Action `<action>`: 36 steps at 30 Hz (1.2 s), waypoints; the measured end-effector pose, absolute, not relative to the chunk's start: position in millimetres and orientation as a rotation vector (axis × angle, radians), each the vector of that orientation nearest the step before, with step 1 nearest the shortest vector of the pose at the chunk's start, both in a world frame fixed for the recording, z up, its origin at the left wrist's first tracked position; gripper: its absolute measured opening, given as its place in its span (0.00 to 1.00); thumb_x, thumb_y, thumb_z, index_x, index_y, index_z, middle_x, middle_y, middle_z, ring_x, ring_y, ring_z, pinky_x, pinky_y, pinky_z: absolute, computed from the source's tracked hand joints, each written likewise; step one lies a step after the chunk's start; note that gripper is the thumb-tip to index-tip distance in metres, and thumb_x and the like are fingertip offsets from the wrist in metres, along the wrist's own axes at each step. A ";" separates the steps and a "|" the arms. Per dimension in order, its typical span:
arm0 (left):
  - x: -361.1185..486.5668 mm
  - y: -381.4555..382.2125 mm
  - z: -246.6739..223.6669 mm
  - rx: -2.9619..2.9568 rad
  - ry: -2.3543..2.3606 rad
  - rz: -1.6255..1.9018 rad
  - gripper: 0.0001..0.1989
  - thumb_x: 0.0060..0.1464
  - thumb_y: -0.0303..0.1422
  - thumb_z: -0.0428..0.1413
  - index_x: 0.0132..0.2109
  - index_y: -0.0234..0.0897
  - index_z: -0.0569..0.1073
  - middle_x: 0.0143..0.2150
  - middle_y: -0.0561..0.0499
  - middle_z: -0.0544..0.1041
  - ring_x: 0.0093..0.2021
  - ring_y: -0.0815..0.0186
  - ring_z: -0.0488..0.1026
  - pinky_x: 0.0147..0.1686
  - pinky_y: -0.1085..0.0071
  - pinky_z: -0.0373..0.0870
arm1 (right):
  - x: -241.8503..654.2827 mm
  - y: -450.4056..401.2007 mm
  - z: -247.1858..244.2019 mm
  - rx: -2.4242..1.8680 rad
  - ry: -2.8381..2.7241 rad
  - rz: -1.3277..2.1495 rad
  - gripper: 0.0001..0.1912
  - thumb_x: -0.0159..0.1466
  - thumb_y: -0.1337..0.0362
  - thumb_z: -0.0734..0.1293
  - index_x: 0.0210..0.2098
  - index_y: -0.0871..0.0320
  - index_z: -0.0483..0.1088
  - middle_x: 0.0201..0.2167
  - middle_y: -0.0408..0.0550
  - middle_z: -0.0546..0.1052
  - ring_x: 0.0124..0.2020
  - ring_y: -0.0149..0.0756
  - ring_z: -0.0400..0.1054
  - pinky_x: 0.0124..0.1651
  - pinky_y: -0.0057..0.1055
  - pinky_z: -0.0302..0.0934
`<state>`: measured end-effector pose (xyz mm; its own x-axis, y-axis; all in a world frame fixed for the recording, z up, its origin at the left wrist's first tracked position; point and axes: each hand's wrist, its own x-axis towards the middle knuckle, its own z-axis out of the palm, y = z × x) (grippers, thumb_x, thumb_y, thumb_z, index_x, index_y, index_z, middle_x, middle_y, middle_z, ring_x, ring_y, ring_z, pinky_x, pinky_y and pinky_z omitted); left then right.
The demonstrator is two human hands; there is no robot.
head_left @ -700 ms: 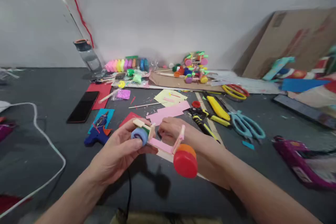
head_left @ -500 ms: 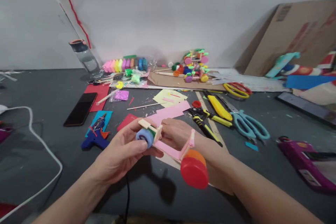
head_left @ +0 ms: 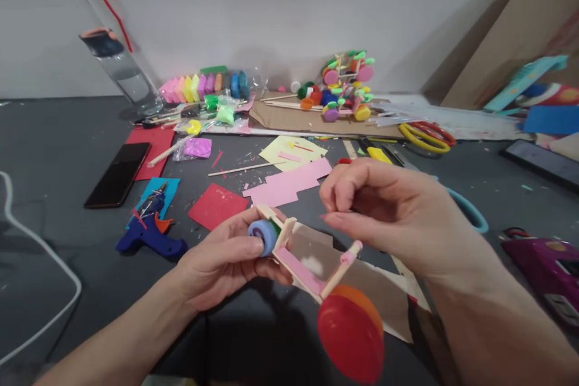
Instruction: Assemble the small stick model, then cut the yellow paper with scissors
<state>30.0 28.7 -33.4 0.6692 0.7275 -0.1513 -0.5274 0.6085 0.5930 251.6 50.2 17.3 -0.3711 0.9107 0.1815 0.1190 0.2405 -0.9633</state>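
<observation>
My left hand (head_left: 230, 259) grips a small toy car frame (head_left: 301, 271) of wooden sticks and pink paper, tilted above the table. The thumb presses a blue bottle-cap wheel (head_left: 263, 236) at its far end. A large red cap wheel (head_left: 350, 335), with orange behind it, sits at the near end. To the right of the frame and apart from it, my right hand (head_left: 380, 205) is raised with curled fingers, the thumb close to the fingertips. Whatever may be between those fingertips is hidden.
A blue glue gun (head_left: 151, 235) and a black phone (head_left: 118, 175) lie left. Beyond my hands are pink paper (head_left: 289, 184) and a red square (head_left: 219, 205). Finished toy cars (head_left: 346, 93) stand at the back. A water bottle (head_left: 129, 78) stands back left; scissors (head_left: 470, 208) lie right.
My right hand has moved from behind the frame up and to the right, away from it. My left hand still holds the toy car frame, shifted slightly right. The view has tilted.
</observation>
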 end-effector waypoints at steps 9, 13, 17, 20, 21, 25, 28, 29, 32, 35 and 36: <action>29.3 27.9 -41.9 0.471 0.404 0.664 0.14 0.51 0.30 0.63 0.46 0.35 0.78 0.38 0.49 0.80 0.34 0.66 0.80 0.39 0.72 0.79 | 249.1 48.1 16.9 -0.964 -1.722 1.253 0.07 0.57 0.73 0.72 0.27 0.55 0.73 0.28 0.39 0.73 0.27 0.25 0.65 0.28 0.21 0.60; 28.7 28.3 -42.4 0.472 0.401 0.640 0.14 0.52 0.30 0.63 0.47 0.34 0.78 0.37 0.49 0.81 0.34 0.67 0.80 0.39 0.72 0.79 | 248.7 51.2 18.2 -0.962 -1.730 1.361 0.06 0.57 0.71 0.74 0.26 0.56 0.76 0.25 0.39 0.74 0.26 0.24 0.65 0.27 0.20 0.60; 27.7 28.7 -42.9 0.487 0.392 0.645 0.13 0.53 0.29 0.62 0.47 0.32 0.77 0.36 0.49 0.81 0.34 0.66 0.81 0.38 0.73 0.79 | 248.0 54.0 19.5 -0.904 -1.735 1.459 0.04 0.57 0.71 0.73 0.29 0.57 0.81 0.24 0.41 0.74 0.26 0.24 0.66 0.27 0.20 0.60; 26.9 28.9 -44.7 0.505 0.389 0.639 0.14 0.54 0.29 0.61 0.48 0.32 0.77 0.37 0.49 0.81 0.34 0.66 0.81 0.38 0.74 0.78 | 250.6 55.0 18.6 -0.911 -1.767 1.431 0.04 0.59 0.69 0.73 0.31 0.55 0.82 0.25 0.41 0.74 0.27 0.24 0.66 0.28 0.20 0.60; 26.6 28.9 -45.1 0.509 0.389 0.635 0.13 0.54 0.29 0.61 0.48 0.33 0.77 0.37 0.49 0.80 0.35 0.67 0.81 0.38 0.74 0.78 | 252.0 55.0 18.5 -0.919 -1.791 1.423 0.04 0.60 0.68 0.73 0.32 0.54 0.82 0.25 0.41 0.75 0.27 0.24 0.66 0.28 0.20 0.60; 26.0 28.5 -45.5 0.516 0.407 0.637 0.13 0.54 0.30 0.61 0.48 0.34 0.77 0.38 0.50 0.80 0.34 0.67 0.80 0.40 0.73 0.77 | 255.1 53.4 20.1 -0.972 -1.842 1.454 0.06 0.61 0.68 0.71 0.33 0.51 0.82 0.28 0.41 0.76 0.29 0.26 0.68 0.28 0.20 0.61; 26.0 28.2 -45.1 0.524 0.423 0.643 0.12 0.53 0.30 0.62 0.46 0.34 0.78 0.38 0.50 0.80 0.34 0.67 0.80 0.40 0.73 0.77 | 252.6 53.2 21.9 -1.019 -1.767 1.491 0.08 0.57 0.72 0.72 0.30 0.52 0.81 0.27 0.40 0.76 0.27 0.26 0.69 0.28 0.19 0.63; 26.1 28.1 -44.9 0.525 0.427 0.643 0.12 0.53 0.30 0.62 0.46 0.35 0.78 0.38 0.50 0.80 0.34 0.67 0.80 0.40 0.73 0.77 | 251.3 53.4 22.3 -1.041 -1.736 1.497 0.08 0.56 0.72 0.73 0.30 0.52 0.81 0.27 0.40 0.76 0.27 0.26 0.69 0.27 0.19 0.64; 26.2 27.5 -44.2 0.516 0.448 0.640 0.13 0.52 0.30 0.63 0.46 0.36 0.78 0.37 0.50 0.80 0.34 0.67 0.79 0.40 0.72 0.77 | 248.6 54.2 22.7 -1.085 -1.735 1.494 0.07 0.56 0.70 0.73 0.31 0.52 0.81 0.27 0.41 0.77 0.26 0.28 0.69 0.26 0.20 0.65; 25.9 27.0 -44.0 0.510 0.465 0.631 0.14 0.52 0.30 0.63 0.47 0.36 0.78 0.37 0.50 0.79 0.33 0.68 0.79 0.40 0.71 0.77 | 248.4 53.6 21.5 -1.063 -1.787 1.467 0.07 0.58 0.71 0.72 0.30 0.52 0.81 0.27 0.41 0.78 0.28 0.28 0.71 0.28 0.19 0.66; 25.9 27.0 -44.2 0.511 0.464 0.631 0.13 0.52 0.30 0.63 0.47 0.36 0.78 0.38 0.50 0.79 0.33 0.68 0.79 0.40 0.72 0.77 | 248.6 52.9 20.8 -1.052 -1.774 1.465 0.08 0.58 0.71 0.72 0.32 0.52 0.81 0.27 0.40 0.78 0.28 0.27 0.71 0.29 0.18 0.67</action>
<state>25.9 27.0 -44.2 0.7153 0.6528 -0.2493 -0.4328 0.6939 0.5755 248.6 52.9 20.8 -0.5042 0.8628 -0.0355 0.1980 0.0755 -0.9773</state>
